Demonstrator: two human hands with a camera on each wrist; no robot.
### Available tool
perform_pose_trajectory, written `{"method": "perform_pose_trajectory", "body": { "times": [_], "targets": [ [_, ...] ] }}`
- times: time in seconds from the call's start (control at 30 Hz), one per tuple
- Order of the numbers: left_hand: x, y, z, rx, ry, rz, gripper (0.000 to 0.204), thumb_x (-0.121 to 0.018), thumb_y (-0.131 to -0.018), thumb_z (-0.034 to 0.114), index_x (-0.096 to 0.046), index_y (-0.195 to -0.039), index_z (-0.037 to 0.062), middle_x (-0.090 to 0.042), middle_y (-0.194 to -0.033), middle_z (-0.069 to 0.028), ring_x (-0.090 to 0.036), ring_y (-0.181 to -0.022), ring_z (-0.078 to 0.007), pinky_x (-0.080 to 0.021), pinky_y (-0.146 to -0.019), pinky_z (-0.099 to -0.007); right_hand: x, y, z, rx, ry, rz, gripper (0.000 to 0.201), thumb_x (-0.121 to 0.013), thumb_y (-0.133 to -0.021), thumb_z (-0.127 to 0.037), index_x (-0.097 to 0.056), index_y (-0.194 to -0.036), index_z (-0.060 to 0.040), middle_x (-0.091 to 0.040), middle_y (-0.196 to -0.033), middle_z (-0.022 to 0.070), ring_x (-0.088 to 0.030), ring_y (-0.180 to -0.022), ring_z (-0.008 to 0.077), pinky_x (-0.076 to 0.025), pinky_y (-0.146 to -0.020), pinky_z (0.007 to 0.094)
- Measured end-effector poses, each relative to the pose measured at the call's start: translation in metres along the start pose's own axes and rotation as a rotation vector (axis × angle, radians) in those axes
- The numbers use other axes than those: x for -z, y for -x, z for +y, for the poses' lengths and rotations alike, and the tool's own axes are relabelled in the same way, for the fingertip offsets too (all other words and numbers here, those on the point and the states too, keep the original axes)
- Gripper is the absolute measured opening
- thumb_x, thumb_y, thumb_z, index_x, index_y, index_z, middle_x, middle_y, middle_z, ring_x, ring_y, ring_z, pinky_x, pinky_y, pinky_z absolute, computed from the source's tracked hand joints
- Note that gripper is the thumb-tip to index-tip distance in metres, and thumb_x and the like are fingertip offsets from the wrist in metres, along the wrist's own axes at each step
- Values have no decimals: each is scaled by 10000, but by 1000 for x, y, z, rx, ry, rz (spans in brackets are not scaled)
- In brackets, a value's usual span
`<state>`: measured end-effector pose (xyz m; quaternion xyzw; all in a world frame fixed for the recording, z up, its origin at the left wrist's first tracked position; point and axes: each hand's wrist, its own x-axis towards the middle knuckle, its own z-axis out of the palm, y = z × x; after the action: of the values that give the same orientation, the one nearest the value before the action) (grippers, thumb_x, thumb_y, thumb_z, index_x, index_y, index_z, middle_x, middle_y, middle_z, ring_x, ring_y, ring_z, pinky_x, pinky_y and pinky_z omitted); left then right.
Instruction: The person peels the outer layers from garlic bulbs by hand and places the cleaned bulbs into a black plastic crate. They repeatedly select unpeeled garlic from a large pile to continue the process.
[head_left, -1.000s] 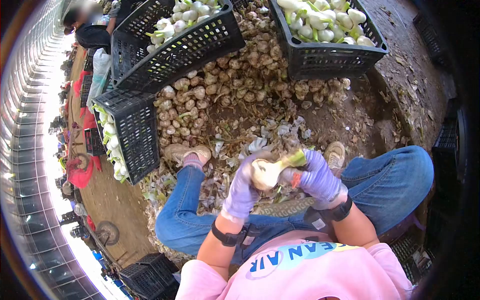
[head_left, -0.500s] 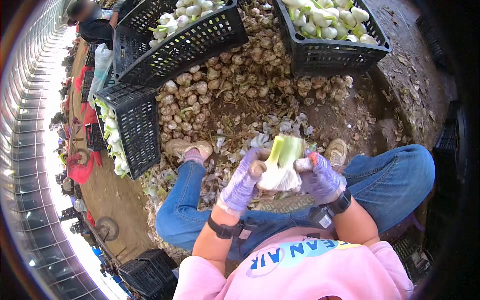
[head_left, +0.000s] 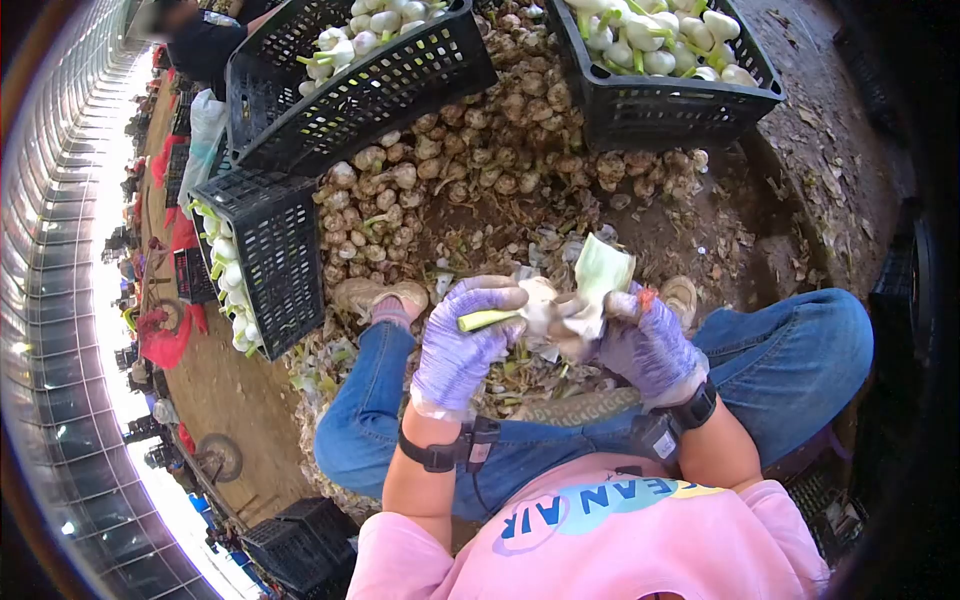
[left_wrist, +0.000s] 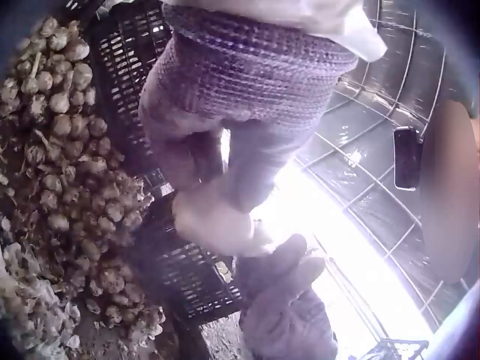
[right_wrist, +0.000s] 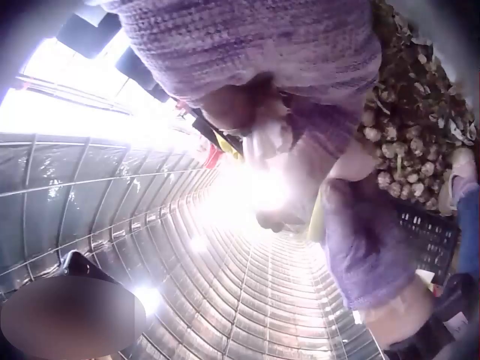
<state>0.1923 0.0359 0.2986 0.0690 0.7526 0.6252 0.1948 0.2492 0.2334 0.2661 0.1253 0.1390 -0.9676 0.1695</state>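
Observation:
Both hands wear purple knit gloves with bare fingertips. My left hand point(head_left: 455, 345) grips a white garlic bulb point(head_left: 538, 303), whose cut green stem point(head_left: 485, 320) points left. Pinched in my right hand point(head_left: 650, 340) is a broad, pale green-white outer skin point(head_left: 603, 270) that stands up beside the bulb. The fingertips of both hands are close together around the bulb's right side, where motion blurs them. In the left wrist view the bulb point(left_wrist: 214, 221) shows as a pale shape below the left fingers.
A heap of unpeeled garlic point(head_left: 380, 215) lies ahead, with peeled skins scattered on the ground nearer my feet. Black crates of peeled garlic stand at the left point(head_left: 265, 265), upper left point(head_left: 390, 100) and upper right point(head_left: 680, 115). Another person point(head_left: 200, 45) is at the far left.
The bulb has turned from stem-up to stem-left. The broad outer skin has come away to the right in my right hand, and my left hand has moved left.

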Motion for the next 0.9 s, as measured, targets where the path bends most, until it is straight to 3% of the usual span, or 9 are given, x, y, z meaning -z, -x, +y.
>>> {"method": "perform_pose_trajectory", "body": {
  "times": [0.1, 0.13, 0.17, 0.23, 0.3, 0.5, 0.67, 0.77, 0.9],
  "targets": [
    [5, 9, 2, 117, 296, -4, 255, -691, -678, -72, -660, -897, 53, -602, -1037, -84, -582, -943, -178, -490, -789, -263, 15, -11, -5, 296, -51, 154, 382, -540, -873, -211, -445, -1168, 12, -566, -1060, 152, -583, -970, 263, -504, -854, 391],
    [6, 9, -2, 8, 315, -36, 256, -698, -682, -67, -649, -907, 46, -613, -1014, -79, -585, -936, -172, -489, -796, -275, 26, -17, -9, 372, -121, 121, 324, -525, -888, -189, -456, -1141, 1, -564, -1057, 143, -577, -976, 263, -493, -880, 407],
    [5, 11, 0, 8, 317, -36, 256, -698, -682, -67, -649, -907, 46, -613, -1014, -79, -585, -936, -172, -489, -796, -275, 28, -13, -14, 364, -33, 257, 371, -547, -881, -199, -443, -1183, -12, -561, -1072, 128, -567, -995, 230, -467, -905, 375],
    [0, 13, 8, 16, 214, 45, 265, -696, -702, -58, -627, -941, 30, -611, -1017, -75, -582, -935, -165, -484, -805, -280, 15, -12, -11, 358, 539, 207, 364, -566, -871, -165, -465, -1195, -33, -563, -1069, 102, -554, -1000, 191, -439, -911, 336],
    [-3, 15, 6, 1, 168, 53, 289, -688, -730, -43, -590, -995, 20, -611, -1013, -70, -580, -931, -155, -479, -813, -273, -1, -1, -4, 252, 774, 204, 354, -652, -807, -154, -539, -1118, -28, -564, -1052, 69, -527, -957, 134, -420, -872, 278],
    [-13, 19, 12, -58, -94, -58, 290, -653, -759, -52, -558, -1021, 32, -613, -991, -73, -586, -941, -154, -480, -815, -275, 2, 1, 4, 183, 898, 147, 326, -690, -778, -236, -571, -980, -9, -585, -903, 57, -534, -857, 108, -443, -771, 255],
    [-14, 19, 18, 52, 32, -22, 306, -654, -753, -63, -559, -1026, 37, -613, -1001, -95, -589, -948, -164, -477, -828, -280, -4, 4, -7, -82, 639, 225, 316, -713, -762, -205, -564, -936, 13, -590, -855, 48, -559, -798, 110, -480, -700, 266],
    [-16, 20, 17, -15, 11, 14, 289, -640, -764, -67, -562, -1021, 39, -608, -990, -89, -582, -952, -156, -478, -827, -278, -3, 4, 7, 130, 678, 161, 293, -699, -772, -168, -559, -948, 19, -595, -842, 45, -563, -791, 100, -483, -689, 255],
    [-21, 20, 9, -194, -230, 44, 275, -675, -730, -45, -576, -966, 53, -621, -964, -97, -590, -918, -185, -483, -796, -302, -9, 6, 15, 118, 754, 185, 262, -678, -782, -128, -557, -962, 19, -600, -847, 48, -560, -786, 98, -479, -683, 252]
  ]
}}
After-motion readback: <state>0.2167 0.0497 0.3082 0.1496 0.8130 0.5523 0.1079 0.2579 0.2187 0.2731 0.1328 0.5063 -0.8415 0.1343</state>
